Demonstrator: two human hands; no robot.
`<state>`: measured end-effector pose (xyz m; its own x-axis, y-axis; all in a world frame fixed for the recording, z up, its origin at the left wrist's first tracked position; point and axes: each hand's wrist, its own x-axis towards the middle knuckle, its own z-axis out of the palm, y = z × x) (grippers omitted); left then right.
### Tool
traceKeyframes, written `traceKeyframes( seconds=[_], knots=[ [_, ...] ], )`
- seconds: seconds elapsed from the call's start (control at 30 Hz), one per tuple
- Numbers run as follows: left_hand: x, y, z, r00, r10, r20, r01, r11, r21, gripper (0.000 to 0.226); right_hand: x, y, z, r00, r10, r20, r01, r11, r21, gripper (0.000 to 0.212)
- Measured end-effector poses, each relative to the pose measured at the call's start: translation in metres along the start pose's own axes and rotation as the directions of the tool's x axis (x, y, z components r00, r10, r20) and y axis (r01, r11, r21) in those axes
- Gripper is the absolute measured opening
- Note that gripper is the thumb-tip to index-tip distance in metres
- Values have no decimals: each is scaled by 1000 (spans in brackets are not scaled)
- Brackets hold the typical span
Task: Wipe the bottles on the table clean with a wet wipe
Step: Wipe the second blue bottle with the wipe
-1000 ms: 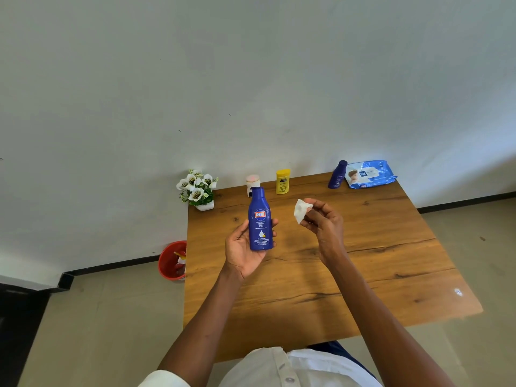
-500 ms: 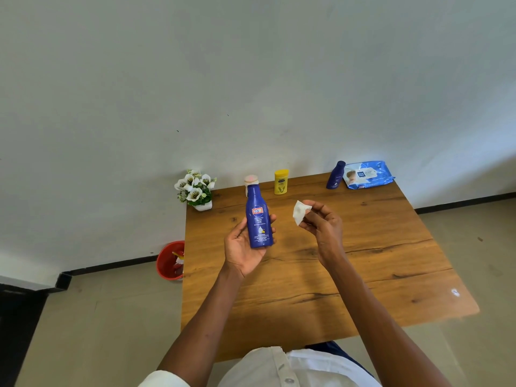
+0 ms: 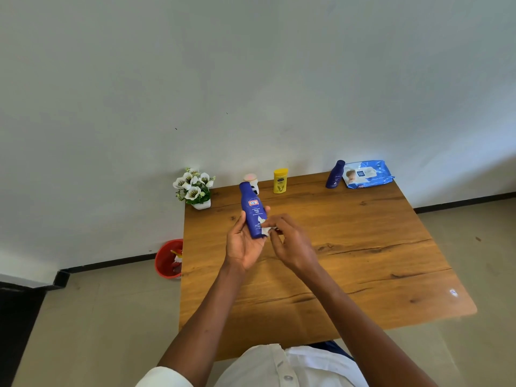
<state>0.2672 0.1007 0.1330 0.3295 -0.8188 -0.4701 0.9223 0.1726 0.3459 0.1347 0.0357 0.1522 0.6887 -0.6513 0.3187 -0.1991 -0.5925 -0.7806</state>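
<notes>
Head view: the left hand [image 3: 245,241] cradles the blue lotion bottle [image 3: 253,210] from below, fingers curled round its lower half. The bottle's long axis runs from the palm up toward twelve o'clock, cap end farthest from the person and leaning slightly to eleven. At about three o'clock from the bottle's base, the right hand [image 3: 287,241] pinches a small white wet wipe [image 3: 265,231] and presses it against the bottle's lower right side. The two hands meet at the bottle, held above the tabletop [image 3: 349,247]. Judging from this, the wiping stroke would run along that axis toward the cap. Farther out, at twelve to one o'clock, stand a pink-capped bottle [image 3: 251,180], a yellow bottle [image 3: 280,180], a small dark blue bottle [image 3: 335,175] and the wipes pack [image 3: 368,173].
</notes>
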Motion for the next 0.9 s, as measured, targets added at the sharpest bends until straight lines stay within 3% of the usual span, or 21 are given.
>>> traceKeyframes(
  seconds=[0.13,0.23,0.33,0.43,0.53,0.63,0.73,0.83,0.9],
  knots=[
    [5,0,-6,1000,2,9,-2,1000,3,52,-5,-3,12,991,-135,-7,133,983,-127,26],
    [7,2,-15,1000,-14,7,14,999,38,53,-9,-2,10,989,-140,46,141,990,-7,28],
    [8,6,-18,1000,20,14,-20,999,50,52,-14,6,3,991,102,82,-116,973,201,33],
    [9,10,-19,999,35,23,-36,999,26,55,-15,13,-9,917,395,64,-385,829,405,34],
    [8,12,-20,999,13,34,-15,999,45,53,-9,15,-21,876,483,-6,-420,767,486,33],
    [6,10,-17,999,-5,42,3,999,36,52,-3,11,-23,929,367,-33,-338,883,325,29],
    [6,8,-13,999,-24,47,22,999,31,53,-2,3,-13,992,121,29,-124,984,125,27],
    [6,8,-8,997,-42,63,40,999,24,53,-7,0,0,993,-101,62,108,986,-126,25],
    [5,9,-7,996,-45,74,45,999,7,52,-10,2,4,991,-124,54,133,970,-204,24]
  ],
)
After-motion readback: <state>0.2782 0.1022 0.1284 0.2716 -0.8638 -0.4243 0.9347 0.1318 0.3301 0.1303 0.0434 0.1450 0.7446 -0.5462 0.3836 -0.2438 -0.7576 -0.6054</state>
